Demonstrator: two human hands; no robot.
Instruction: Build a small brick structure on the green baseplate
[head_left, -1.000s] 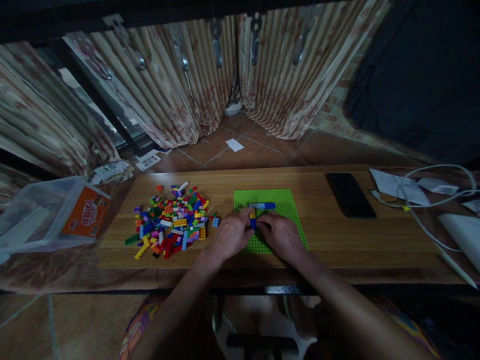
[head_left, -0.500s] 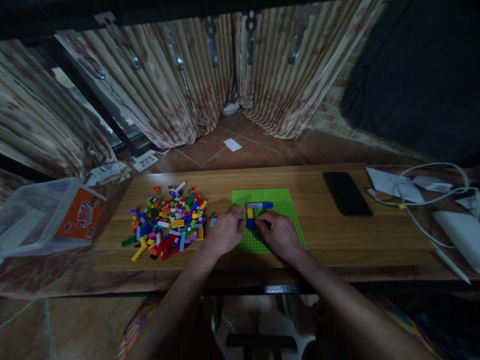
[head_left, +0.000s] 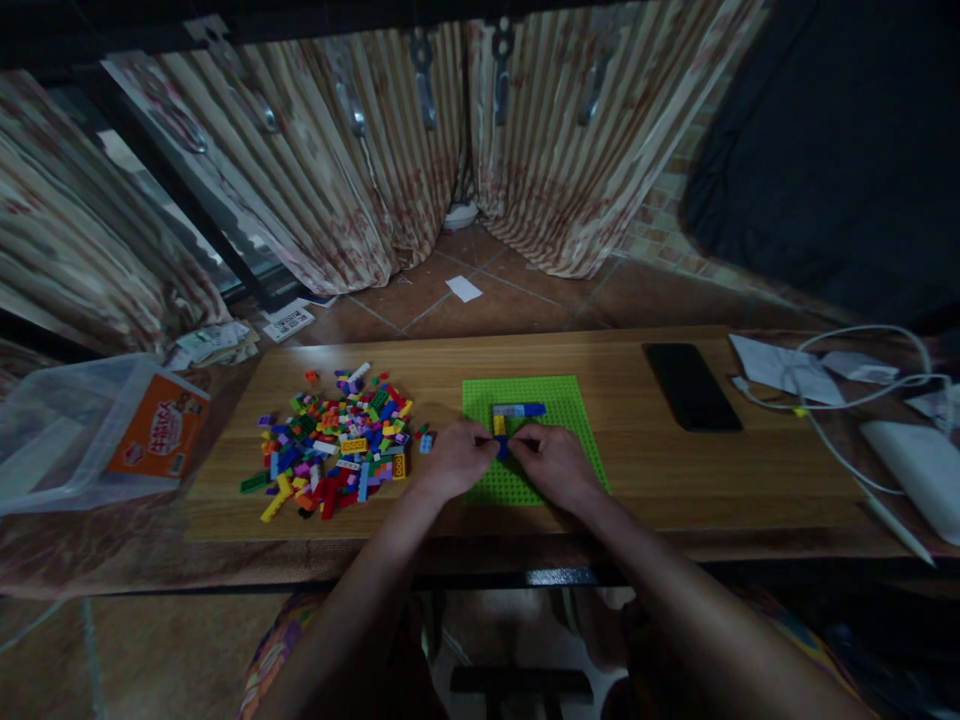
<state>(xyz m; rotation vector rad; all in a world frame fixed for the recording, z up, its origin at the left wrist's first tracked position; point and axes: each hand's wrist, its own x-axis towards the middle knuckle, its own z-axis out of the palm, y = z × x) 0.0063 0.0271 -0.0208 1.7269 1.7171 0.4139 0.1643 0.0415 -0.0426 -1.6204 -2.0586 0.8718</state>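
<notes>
On the green baseplate (head_left: 559, 400), lying flat near the middle of the wooden tabletop (head_left: 637, 480), both hands are meeting over a short column of bricks. The left hand (head_left: 454, 462) and the right hand (head_left: 556, 465) are pinching a small blue brick (head_left: 501, 449) between their fingertips, fingers curled in close, the rest of each hand resting low on the plate. That brick is sitting at the near end of a yellow brick (head_left: 499, 424), and the two are forming a line whose long axis is running from the person toward the far edge. At its far end a blue strip (head_left: 520, 409) is lying crosswise, its long axis running left to right. A heap of loose coloured bricks (head_left: 334, 442) is lying to the left, well apart from a black phone (head_left: 691, 386) on the right.
</notes>
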